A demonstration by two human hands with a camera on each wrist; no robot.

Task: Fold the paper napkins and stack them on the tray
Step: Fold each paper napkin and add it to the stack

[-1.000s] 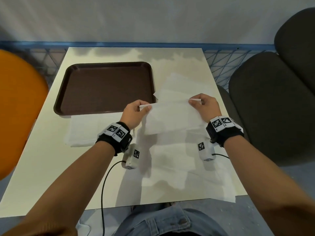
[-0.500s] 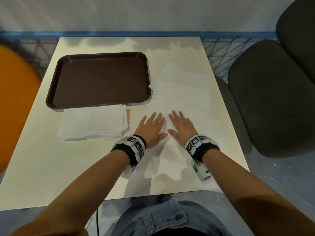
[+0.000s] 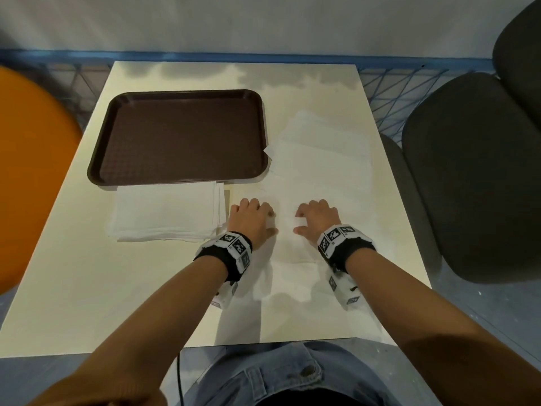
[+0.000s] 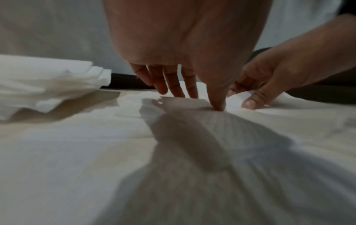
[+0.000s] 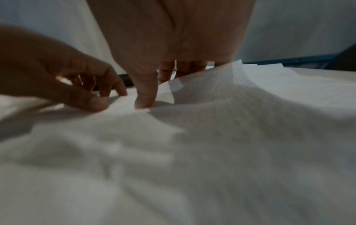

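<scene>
The cream rectangular table has a smooth, faintly glossy top. The dark brown plastic tray shows a fine pebbled floor and a smooth rim. The white paper napkins spread on the table look thin, matt and crinkled (almost translucent at a lifted edge). The stack of folded white paper napkins is soft and matt.

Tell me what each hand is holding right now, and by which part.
Right hand pinches the lifted near edge of the top napkin. Left hand only presses its fingertips on the same napkin; it grips nothing.
</scene>
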